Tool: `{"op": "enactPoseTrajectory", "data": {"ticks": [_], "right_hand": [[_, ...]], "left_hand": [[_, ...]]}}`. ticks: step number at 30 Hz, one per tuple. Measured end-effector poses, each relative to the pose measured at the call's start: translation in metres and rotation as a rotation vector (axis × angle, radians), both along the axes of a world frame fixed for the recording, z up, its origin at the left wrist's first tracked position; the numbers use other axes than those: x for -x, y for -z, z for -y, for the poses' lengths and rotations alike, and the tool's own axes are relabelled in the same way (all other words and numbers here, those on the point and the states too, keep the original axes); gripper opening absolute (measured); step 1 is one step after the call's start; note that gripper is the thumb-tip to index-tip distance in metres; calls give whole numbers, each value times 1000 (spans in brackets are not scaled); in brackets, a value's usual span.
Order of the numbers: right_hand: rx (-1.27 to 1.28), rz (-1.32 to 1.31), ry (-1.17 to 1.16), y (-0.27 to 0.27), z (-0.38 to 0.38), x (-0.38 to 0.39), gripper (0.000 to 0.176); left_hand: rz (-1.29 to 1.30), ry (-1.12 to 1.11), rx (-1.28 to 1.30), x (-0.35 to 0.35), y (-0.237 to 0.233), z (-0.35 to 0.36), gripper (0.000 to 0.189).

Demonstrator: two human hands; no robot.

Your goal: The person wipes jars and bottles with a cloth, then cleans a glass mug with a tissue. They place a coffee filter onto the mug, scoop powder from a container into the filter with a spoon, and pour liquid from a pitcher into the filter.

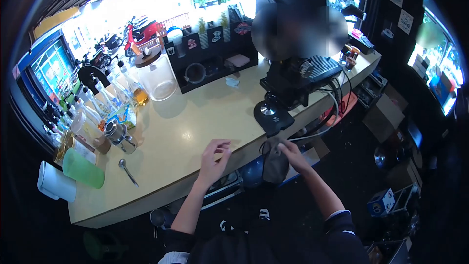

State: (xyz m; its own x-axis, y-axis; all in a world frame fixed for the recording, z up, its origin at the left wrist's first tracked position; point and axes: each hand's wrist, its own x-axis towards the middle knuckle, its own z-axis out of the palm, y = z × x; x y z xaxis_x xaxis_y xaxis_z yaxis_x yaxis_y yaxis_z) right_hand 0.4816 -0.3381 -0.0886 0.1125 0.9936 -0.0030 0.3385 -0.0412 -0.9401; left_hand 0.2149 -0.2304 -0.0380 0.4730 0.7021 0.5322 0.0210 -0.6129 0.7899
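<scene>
– what could go wrong at this counter [171, 137]?
– the dark cloth [274, 166] could drop to the floor [337, 176], in our judgement, should the right hand [291, 154], fingers clamped on its upper edge, loosen; a careless swing might also snag the black base [278, 121] just above
– and the left hand [214, 160]?
– thumb and fingertips apart, curled, holding nothing, near the counter's front edge
– how does the cloth look, and where is it?
– grey-brown, limp, creased, hanging just off that edge, its lower folds in shadow
</scene>
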Motion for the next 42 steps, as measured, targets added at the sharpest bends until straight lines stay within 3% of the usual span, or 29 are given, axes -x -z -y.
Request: {"op": "enactPoseTrajectory", "data": {"ticks": [2, 4, 6, 8, 10, 14, 17, 18, 20, 21, 23, 24, 26, 28, 30, 32, 33, 36, 38, 40, 42], "right_hand": [[-145, -892, 131, -18, 9, 4, 37], [-182, -966, 119, -34, 10, 9, 40], [-342, -1099, -48, -43, 10, 12, 43], [-377, -1114, -29, -54, 17, 10, 45], [-433, -1090, -35, -59, 24, 3, 41], [-373, -929, 33, -79, 40, -22, 31], [-198, -83, 243, -113, 58, -34, 16], [-507, -128, 237, -125, 60, -29, 11], [-764, 151, 365, -141, 71, -31, 9], [-760, 154, 376, -144, 76, -35, 9], [-489, 472, 332, -148, 86, -43, 10], [-496, 481, 345, -154, 90, -45, 10], [-775, 571, 494, -159, 96, -44, 12], [-711, 553, 510, -155, 105, -45, 10], [-673, 549, 506, -159, 108, -53, 9], [-494, 236, 582, -156, 112, -52, 8], [-527, 26, 488, -153, 108, -51, 8], [-563, -139, 407, -160, 89, -48, 10], [-571, -96, 370, -157, 58, -47, 10], [-573, -58, 331, -161, 23, -42, 10], [-553, 203, 373, -175, -19, -31, 13]], "left_hand": [[-31, 56, 59, -34, -4, 6, 31], [-71, 111, 112, -62, -3, 9, 35], [-47, 385, 450, -86, -7, 8, 29], [-89, 478, 474, -96, -24, 7, 24], [-146, 468, 300, -106, -31, 4, 17], [-173, 465, 240, -128, -57, 12, 17], [-187, 552, -178, -139, -83, 21, 21], [-186, 567, -181, -139, -95, 26, 21], [-107, 622, -143, -139, -117, 32, 26], [-170, 621, -184, -146, -115, 23, 28], [-273, 655, -108, -150, -111, 18, 27], [-365, 668, -52, -155, -121, 19, 26], [-304, 667, -22, -154, -131, 30, 25], [-390, 607, -9, -157, -133, 33, 25], [-290, 632, 12, -159, -125, 27, 26], [-203, 647, 45, -153, -114, 22, 26], [-161, 686, 78, -148, -113, 22, 27], [-171, 664, 181, -123, -119, 11, 31], [-54, 601, 186, -106, -120, -6, 31], [-150, 454, 82, -89, -131, -30, 30], [13, 242, -50, -74, -137, -54, 26]]}}
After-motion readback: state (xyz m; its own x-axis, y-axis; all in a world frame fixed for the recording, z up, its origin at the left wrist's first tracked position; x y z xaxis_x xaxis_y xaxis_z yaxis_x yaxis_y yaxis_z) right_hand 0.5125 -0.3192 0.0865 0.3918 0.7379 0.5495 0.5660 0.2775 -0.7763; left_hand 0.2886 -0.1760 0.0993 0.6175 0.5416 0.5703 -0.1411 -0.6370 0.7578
